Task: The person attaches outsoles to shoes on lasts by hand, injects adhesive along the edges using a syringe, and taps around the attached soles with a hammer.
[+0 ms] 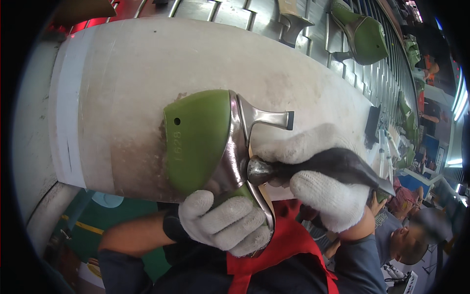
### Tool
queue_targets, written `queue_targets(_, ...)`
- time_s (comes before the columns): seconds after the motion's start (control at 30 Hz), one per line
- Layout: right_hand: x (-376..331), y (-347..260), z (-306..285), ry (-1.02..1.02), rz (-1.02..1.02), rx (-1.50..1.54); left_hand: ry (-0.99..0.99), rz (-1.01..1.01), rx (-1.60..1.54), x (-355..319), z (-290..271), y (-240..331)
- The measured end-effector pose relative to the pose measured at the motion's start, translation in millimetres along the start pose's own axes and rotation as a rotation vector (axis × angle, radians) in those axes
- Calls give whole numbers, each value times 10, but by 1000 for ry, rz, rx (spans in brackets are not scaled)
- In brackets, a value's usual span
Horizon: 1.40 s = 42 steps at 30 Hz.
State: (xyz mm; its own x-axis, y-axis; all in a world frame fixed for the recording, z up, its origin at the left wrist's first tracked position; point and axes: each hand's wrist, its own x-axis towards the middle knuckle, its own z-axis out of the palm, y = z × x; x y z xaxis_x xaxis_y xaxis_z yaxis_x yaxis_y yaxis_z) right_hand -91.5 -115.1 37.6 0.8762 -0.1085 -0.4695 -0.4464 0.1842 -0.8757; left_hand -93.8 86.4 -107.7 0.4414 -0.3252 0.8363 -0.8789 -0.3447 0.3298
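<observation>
A silver high-heeled shoe (234, 157) lies on its side, fitted over a green shoe last (198, 142) with a round hole in it. Its slim heel (269, 117) points right, and the sole side also faces right. My left hand (225, 223), in a white knit glove, is wrapped round the front part of the shoe. In my gloved right hand (338, 203) is a dark shoemaker's hammer (323, 164); its round worn face is against or very near the sole edge, and its tapered end points right. The fingers partly cover the hammer.
Under the shoe is a pale, worn work surface (122, 73). Beyond it runs a metal slatted conveyor (230, 14) carrying another heeled shoe on a green last (369, 41) and a brown-and-grey piece (293, 22). A co-worker (406, 245) is at the right.
</observation>
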Motion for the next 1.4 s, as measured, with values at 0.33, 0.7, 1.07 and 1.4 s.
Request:
queue_targets(0.33, 238, -229, -49, -176, -316, -458, -30, 59, 3, 67, -99, -156)
queue_targets(0.7, 91, 105, -10, -109, -173, 109, -72, 66, -39, 97, -191, -143)
queue_targets(1.07, -55, -65, 95, -28, -459, -397, -197, 71, -20, 186, -186, -122)
queue_targets(1.4, -926, 653, 98, 145, -317, -102, -141, 103, -19, 122, -232, -140)
